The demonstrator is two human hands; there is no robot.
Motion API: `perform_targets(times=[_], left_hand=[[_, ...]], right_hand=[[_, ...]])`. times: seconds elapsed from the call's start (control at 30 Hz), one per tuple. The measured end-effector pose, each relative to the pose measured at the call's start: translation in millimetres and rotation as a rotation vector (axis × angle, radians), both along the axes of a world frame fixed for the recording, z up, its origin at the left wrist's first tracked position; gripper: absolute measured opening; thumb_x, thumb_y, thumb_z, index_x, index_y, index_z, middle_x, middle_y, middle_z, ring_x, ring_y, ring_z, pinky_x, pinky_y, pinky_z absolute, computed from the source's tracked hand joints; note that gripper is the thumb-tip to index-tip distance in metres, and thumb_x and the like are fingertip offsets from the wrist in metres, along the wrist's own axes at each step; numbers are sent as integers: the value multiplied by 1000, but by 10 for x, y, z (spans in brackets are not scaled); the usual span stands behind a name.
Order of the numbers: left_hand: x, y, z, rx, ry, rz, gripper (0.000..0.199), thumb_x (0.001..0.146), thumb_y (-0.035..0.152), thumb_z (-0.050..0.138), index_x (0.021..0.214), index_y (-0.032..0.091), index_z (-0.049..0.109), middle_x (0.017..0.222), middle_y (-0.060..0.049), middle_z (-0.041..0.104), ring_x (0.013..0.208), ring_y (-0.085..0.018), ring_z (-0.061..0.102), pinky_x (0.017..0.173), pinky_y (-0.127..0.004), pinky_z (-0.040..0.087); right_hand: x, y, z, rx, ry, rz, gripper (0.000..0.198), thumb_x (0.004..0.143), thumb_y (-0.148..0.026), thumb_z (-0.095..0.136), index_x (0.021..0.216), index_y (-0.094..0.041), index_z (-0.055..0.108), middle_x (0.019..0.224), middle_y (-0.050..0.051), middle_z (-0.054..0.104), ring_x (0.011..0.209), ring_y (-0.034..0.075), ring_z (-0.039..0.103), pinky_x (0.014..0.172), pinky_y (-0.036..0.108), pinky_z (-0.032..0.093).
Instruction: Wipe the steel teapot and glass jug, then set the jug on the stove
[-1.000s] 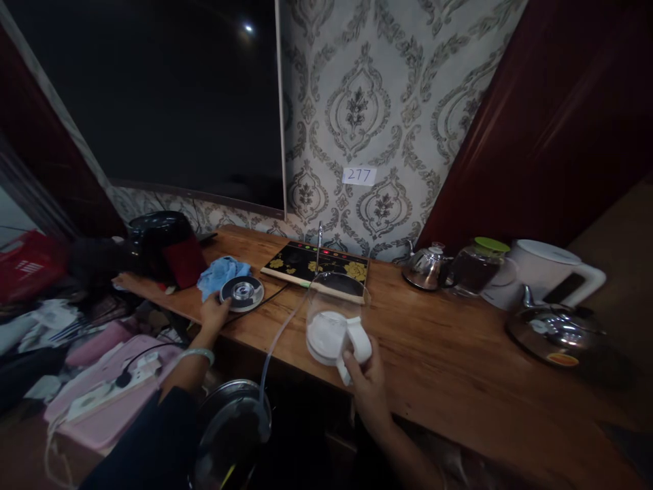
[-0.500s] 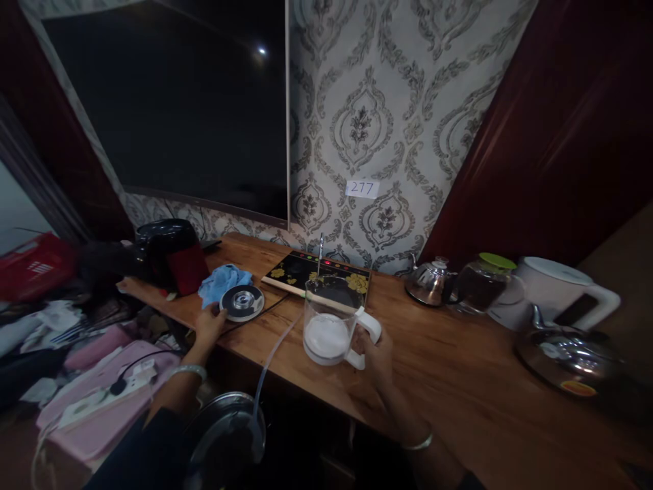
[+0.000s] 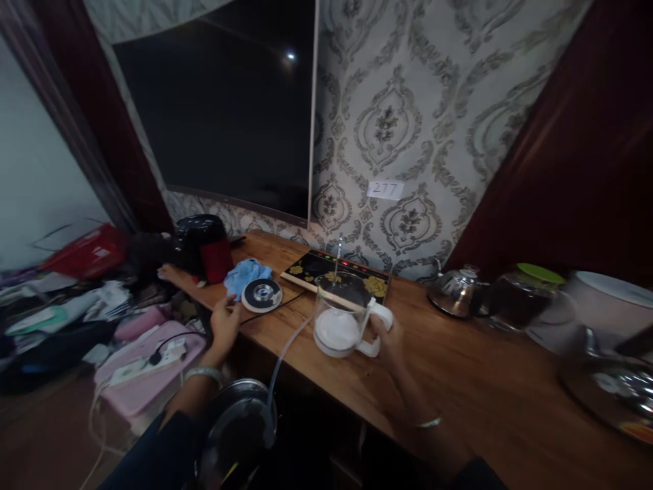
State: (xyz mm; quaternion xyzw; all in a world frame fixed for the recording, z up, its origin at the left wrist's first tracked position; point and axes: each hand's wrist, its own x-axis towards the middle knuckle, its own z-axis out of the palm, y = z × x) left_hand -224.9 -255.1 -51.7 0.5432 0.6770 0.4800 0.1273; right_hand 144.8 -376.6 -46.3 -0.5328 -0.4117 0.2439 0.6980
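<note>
Our right hand [image 3: 390, 338] holds the glass jug [image 3: 337, 329] by its white handle [image 3: 381, 315] near the front edge of the table [image 3: 449, 364], and we should hold it level, our left hand [image 3: 226, 323] half spread beside the round base [image 3: 262, 295].

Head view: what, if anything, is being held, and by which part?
The glass jug is held by its white handle in the right-hand grip. The left-hand grip is open beside the round disc, seemingly holding nothing.

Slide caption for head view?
Right grip holds a glass jug by its white handle; left grip beside a round disc.
</note>
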Motion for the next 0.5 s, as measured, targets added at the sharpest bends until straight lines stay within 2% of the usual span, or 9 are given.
perform_targets(times=[0.07,0.17,0.27,0.33,0.5], left_hand=[[-27,-23,-39,-8,13,19,43,80,26,53,115,8,69,104,-15,72,89,-25,70,86,-35,55],[-130,75,-84,-22,44,62,42,80,23,54,116,9,69,110,-16,72,97,-27,70,93,-37,54],[-224,306,-60,-42,71,92,43,81,24,56,120,8,66,118,-18,71,110,-31,67,101,-43,51],[-238,493,-9,-58,85,78,45,81,24,60,123,9,64,120,-18,71,117,-33,65,104,-45,49],[-148,921,118,-126,132,-18,53,83,29,68,133,13,58,133,-16,67,123,-30,64,105,-39,48]], right_hand=[[23,-135,-44,-8,-15,2,47,71,-56,74,99,-20,65,92,5,69,85,24,63,78,37,51],[74,-472,-202,-35,-49,-72,51,85,-60,60,118,-23,60,119,9,66,110,28,62,91,41,51],[170,-868,-439,-165,-176,-165,56,86,-65,55,121,-22,60,121,10,65,113,31,62,94,45,51],[256,-1089,-600,-199,-260,-178,59,78,-69,61,115,-24,63,121,9,66,114,34,62,94,47,52],[484,-1345,-912,-240,-351,-226,60,67,-77,67,100,-27,67,106,9,70,111,39,65,88,51,57]])
